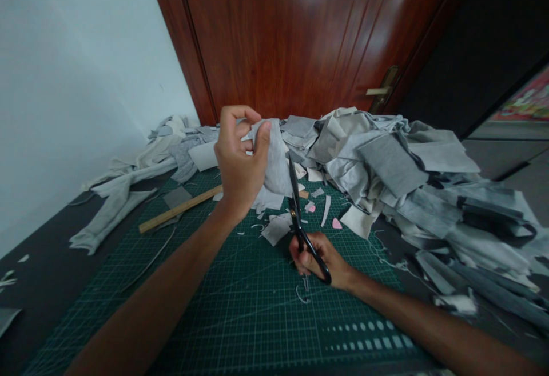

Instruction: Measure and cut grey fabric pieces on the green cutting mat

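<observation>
Nearest, both arms reach in and are cut off by the edge of the view. They hide parts of the green cutting mat (240, 307). Between them the mat's grid lines show, and there is room to move there. The mat's left edge slants over the dark worktop (51, 267). Some loose thread (303, 298) lies near the right hand (321, 256).

That hand has its fingers curled around the handles of the black scissors (297, 224), which point away, up and a little left. The blades look close together, but I can't tell if they touch cloth.

Farther on, the left hand (241, 162) pinches the gray cloth (275, 164) between thumb and finger, holding it up just left of the blades. The hand hides part of the cloth. Its lower end is hard to tell from the scraps (277, 229) behind.

A wooden ruler (180, 209) lies to the left, its far end behind the left wrist. Two pink bits (337, 223) sit right of the scissors.

A big cloth pile (381, 164) crowds the far right and covers the mat's edge. More cloth (141, 162) lies far left by the white wall (81, 67). Farthest is a brown door (274, 39), cut off at the top.
</observation>
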`<move>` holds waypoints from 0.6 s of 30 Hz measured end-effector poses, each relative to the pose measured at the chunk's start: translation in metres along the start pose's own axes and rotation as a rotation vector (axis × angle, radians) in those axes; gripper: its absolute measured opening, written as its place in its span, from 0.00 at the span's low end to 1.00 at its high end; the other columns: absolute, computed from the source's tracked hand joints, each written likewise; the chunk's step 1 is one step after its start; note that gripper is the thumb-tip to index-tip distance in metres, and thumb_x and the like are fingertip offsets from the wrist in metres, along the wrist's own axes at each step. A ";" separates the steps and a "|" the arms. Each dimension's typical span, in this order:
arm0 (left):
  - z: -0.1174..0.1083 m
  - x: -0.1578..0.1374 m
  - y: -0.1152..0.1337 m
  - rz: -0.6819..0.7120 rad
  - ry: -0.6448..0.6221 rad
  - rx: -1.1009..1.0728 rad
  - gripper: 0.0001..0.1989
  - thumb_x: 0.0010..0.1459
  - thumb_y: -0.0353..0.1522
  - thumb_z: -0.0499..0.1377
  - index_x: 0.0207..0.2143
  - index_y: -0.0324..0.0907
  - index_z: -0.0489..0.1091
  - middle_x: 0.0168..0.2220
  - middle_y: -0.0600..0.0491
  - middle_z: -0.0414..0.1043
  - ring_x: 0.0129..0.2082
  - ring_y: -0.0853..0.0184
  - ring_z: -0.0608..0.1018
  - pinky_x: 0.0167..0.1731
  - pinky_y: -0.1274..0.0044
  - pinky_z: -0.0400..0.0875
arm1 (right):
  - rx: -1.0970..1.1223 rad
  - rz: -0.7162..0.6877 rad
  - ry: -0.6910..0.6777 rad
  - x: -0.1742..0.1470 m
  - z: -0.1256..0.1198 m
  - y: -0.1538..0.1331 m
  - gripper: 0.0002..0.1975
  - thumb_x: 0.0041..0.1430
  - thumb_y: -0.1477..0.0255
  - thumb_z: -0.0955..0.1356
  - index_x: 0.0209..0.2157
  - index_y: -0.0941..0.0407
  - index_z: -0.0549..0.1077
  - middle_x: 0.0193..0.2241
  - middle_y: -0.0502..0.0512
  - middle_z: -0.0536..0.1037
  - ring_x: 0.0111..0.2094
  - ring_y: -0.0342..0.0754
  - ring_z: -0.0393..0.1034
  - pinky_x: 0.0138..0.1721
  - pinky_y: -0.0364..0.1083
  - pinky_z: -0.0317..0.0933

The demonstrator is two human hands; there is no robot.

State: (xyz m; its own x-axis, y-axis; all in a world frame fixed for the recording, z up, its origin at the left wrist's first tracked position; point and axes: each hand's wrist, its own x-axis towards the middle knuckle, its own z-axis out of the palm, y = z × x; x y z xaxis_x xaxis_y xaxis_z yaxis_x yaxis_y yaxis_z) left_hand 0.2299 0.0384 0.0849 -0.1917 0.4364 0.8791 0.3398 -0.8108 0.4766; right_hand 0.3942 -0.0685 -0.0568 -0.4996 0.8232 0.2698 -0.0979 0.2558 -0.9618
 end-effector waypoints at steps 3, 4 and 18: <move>0.000 0.001 0.000 -0.031 0.001 -0.024 0.15 0.62 0.46 0.61 0.44 0.48 0.67 0.41 0.49 0.72 0.35 0.65 0.75 0.20 0.79 0.67 | -0.035 0.009 0.006 0.000 -0.001 0.001 0.26 0.61 0.47 0.67 0.30 0.58 0.68 0.18 0.46 0.66 0.17 0.38 0.58 0.18 0.39 0.51; 0.000 0.001 0.000 -0.037 0.000 -0.032 0.15 0.61 0.47 0.61 0.44 0.48 0.67 0.41 0.49 0.72 0.35 0.65 0.75 0.20 0.79 0.67 | -0.039 0.019 0.008 0.000 -0.001 0.001 0.26 0.61 0.46 0.67 0.30 0.58 0.68 0.18 0.46 0.66 0.17 0.38 0.58 0.18 0.39 0.50; -0.001 0.002 -0.001 -0.006 0.013 -0.009 0.13 0.63 0.45 0.61 0.41 0.47 0.65 0.39 0.50 0.71 0.33 0.67 0.74 0.19 0.80 0.66 | 0.178 0.116 0.021 0.002 0.006 -0.002 0.23 0.59 0.51 0.71 0.28 0.56 0.66 0.14 0.40 0.61 0.13 0.36 0.53 0.17 0.40 0.58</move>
State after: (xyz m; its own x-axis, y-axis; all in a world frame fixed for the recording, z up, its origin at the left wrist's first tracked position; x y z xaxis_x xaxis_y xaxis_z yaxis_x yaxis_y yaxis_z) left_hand 0.2283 0.0397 0.0866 -0.2056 0.4361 0.8761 0.3302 -0.8118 0.4816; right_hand 0.3881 -0.0704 -0.0550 -0.4987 0.8527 0.1556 -0.1924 0.0661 -0.9791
